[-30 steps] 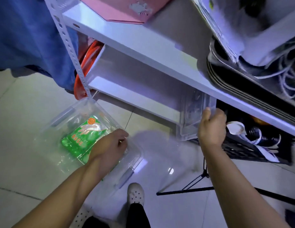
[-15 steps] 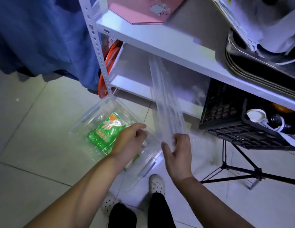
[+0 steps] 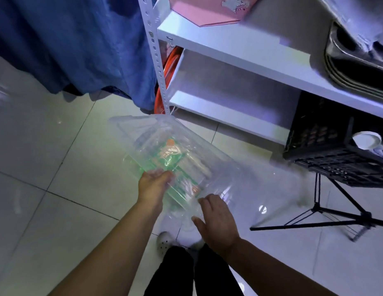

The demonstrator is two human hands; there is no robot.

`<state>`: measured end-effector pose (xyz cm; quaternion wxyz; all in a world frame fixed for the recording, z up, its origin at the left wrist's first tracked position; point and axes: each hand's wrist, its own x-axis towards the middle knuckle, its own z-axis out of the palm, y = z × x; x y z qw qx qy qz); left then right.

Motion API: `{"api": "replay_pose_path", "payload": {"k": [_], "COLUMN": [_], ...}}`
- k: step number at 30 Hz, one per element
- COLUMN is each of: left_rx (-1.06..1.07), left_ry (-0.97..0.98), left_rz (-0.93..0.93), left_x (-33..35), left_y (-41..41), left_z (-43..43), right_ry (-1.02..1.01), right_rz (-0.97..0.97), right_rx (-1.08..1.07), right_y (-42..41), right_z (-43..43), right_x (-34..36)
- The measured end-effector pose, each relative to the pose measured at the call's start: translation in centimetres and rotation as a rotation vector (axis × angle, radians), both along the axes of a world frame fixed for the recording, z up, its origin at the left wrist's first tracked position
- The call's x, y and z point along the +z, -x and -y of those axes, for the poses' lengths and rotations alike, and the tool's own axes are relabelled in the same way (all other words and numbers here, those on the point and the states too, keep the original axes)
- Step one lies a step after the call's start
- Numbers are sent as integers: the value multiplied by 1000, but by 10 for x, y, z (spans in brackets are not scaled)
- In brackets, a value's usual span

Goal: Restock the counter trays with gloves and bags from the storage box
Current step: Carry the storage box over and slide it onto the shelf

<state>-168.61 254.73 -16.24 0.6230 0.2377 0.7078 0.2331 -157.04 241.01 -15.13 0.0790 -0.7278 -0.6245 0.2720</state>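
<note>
Left hand grasps the near left edge of the clear storage box; right hand, fingers spread, presses on its transparent lid — not clenched. Inside, a green packet — print blurred, unreadable. Box is over the tiled floor, white shelving beyond.

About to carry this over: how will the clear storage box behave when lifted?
The clear storage box looks like thin rigid plastic, so probably stiff but slightly flexing. It holds little beyond a green packet, so likely light. Its glossy walls may be slippery.
</note>
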Motion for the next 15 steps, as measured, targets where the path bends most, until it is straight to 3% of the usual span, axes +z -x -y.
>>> {"api": "replay_pose_path", "payload": {"k": [4, 8, 15], "left_rx": [29, -8, -358], "left_ry": [66, 204, 410], "left_rz": [95, 60, -130], "left_x": [-28, -64, -130], "left_y": [11, 27, 80], "left_z": [8, 10, -26], "right_ry": [54, 227, 448], "right_rz": [25, 16, 50], "right_rx": [-1, -21, -127], "right_y": [3, 18, 65], "right_z": [5, 6, -2], "right_x": [-25, -61, -123]}}
